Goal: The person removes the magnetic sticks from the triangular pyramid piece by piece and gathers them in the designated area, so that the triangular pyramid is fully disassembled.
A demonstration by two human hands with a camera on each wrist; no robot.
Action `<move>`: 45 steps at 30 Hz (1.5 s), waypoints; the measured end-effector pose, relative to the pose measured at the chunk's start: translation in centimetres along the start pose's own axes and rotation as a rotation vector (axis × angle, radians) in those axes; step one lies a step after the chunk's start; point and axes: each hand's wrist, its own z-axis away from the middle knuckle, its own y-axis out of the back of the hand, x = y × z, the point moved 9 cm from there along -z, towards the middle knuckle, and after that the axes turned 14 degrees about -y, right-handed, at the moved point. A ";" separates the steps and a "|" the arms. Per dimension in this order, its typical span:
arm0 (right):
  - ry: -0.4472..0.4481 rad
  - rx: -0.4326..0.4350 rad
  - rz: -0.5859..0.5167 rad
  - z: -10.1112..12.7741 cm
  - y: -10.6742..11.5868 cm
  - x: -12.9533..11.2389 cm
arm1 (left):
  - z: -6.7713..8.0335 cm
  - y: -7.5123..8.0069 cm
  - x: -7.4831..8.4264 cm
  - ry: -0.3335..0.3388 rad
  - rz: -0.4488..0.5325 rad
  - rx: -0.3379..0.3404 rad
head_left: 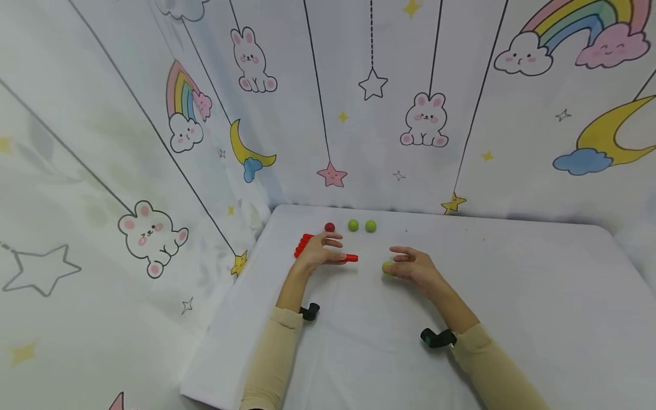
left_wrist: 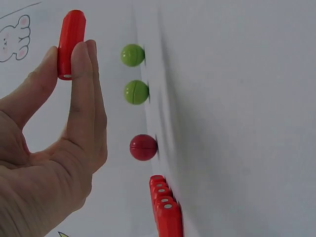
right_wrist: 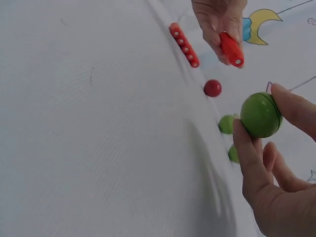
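Pinching a green ball (right_wrist: 260, 114) between thumb and fingertips, our right hand (head_left: 417, 269) holds it just above the white table (head_left: 512, 296), near the middle and a little toward the far edge. We judge the ball to be light, hard and smooth, so it could slip or roll; a grip across its widest part, as we have it now, seems the safest hold. Our left hand (head_left: 319, 253) pinches a red stick (left_wrist: 70, 44) between thumb and forefinger, near one end, with most of the stick standing free past the fingertips. It looks stiff and light, and its ridged sides should give the fingers some purchase. Both forearms reach forward from the near edge, wrists low over the cloth, palms turned partly toward each other. Beside our left hand, toward the far left corner, a row of red sticks (left_wrist: 164, 207) lies side by side on the table. Along the far edge sit a red ball (head_left: 329, 227) and two green balls (head_left: 361, 226), in a line but apart from one another.
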 end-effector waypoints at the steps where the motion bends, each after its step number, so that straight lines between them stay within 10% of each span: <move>1: 0.007 -0.008 -0.001 0.1 0.0 -0.1 | 0.0 0.2 0.1 -0.001 0.019 -0.003; 9: 0.008 -0.019 0.006 0.2 -0.5 -0.1 | 0.3 1.2 0.9 -0.015 0.059 -0.014; 17: 0.034 -0.019 0.019 0.3 -0.6 -0.1 | 1.7 4.5 1.3 -0.038 -0.107 0.023; 28: 0.026 0.003 0.056 0.3 -0.2 -0.3 | 3.9 9.8 0.0 0.026 -0.230 0.116; 45: 0.015 0.029 0.091 -0.1 -0.4 0.2 | 4.3 13.9 -2.2 0.106 -0.303 0.151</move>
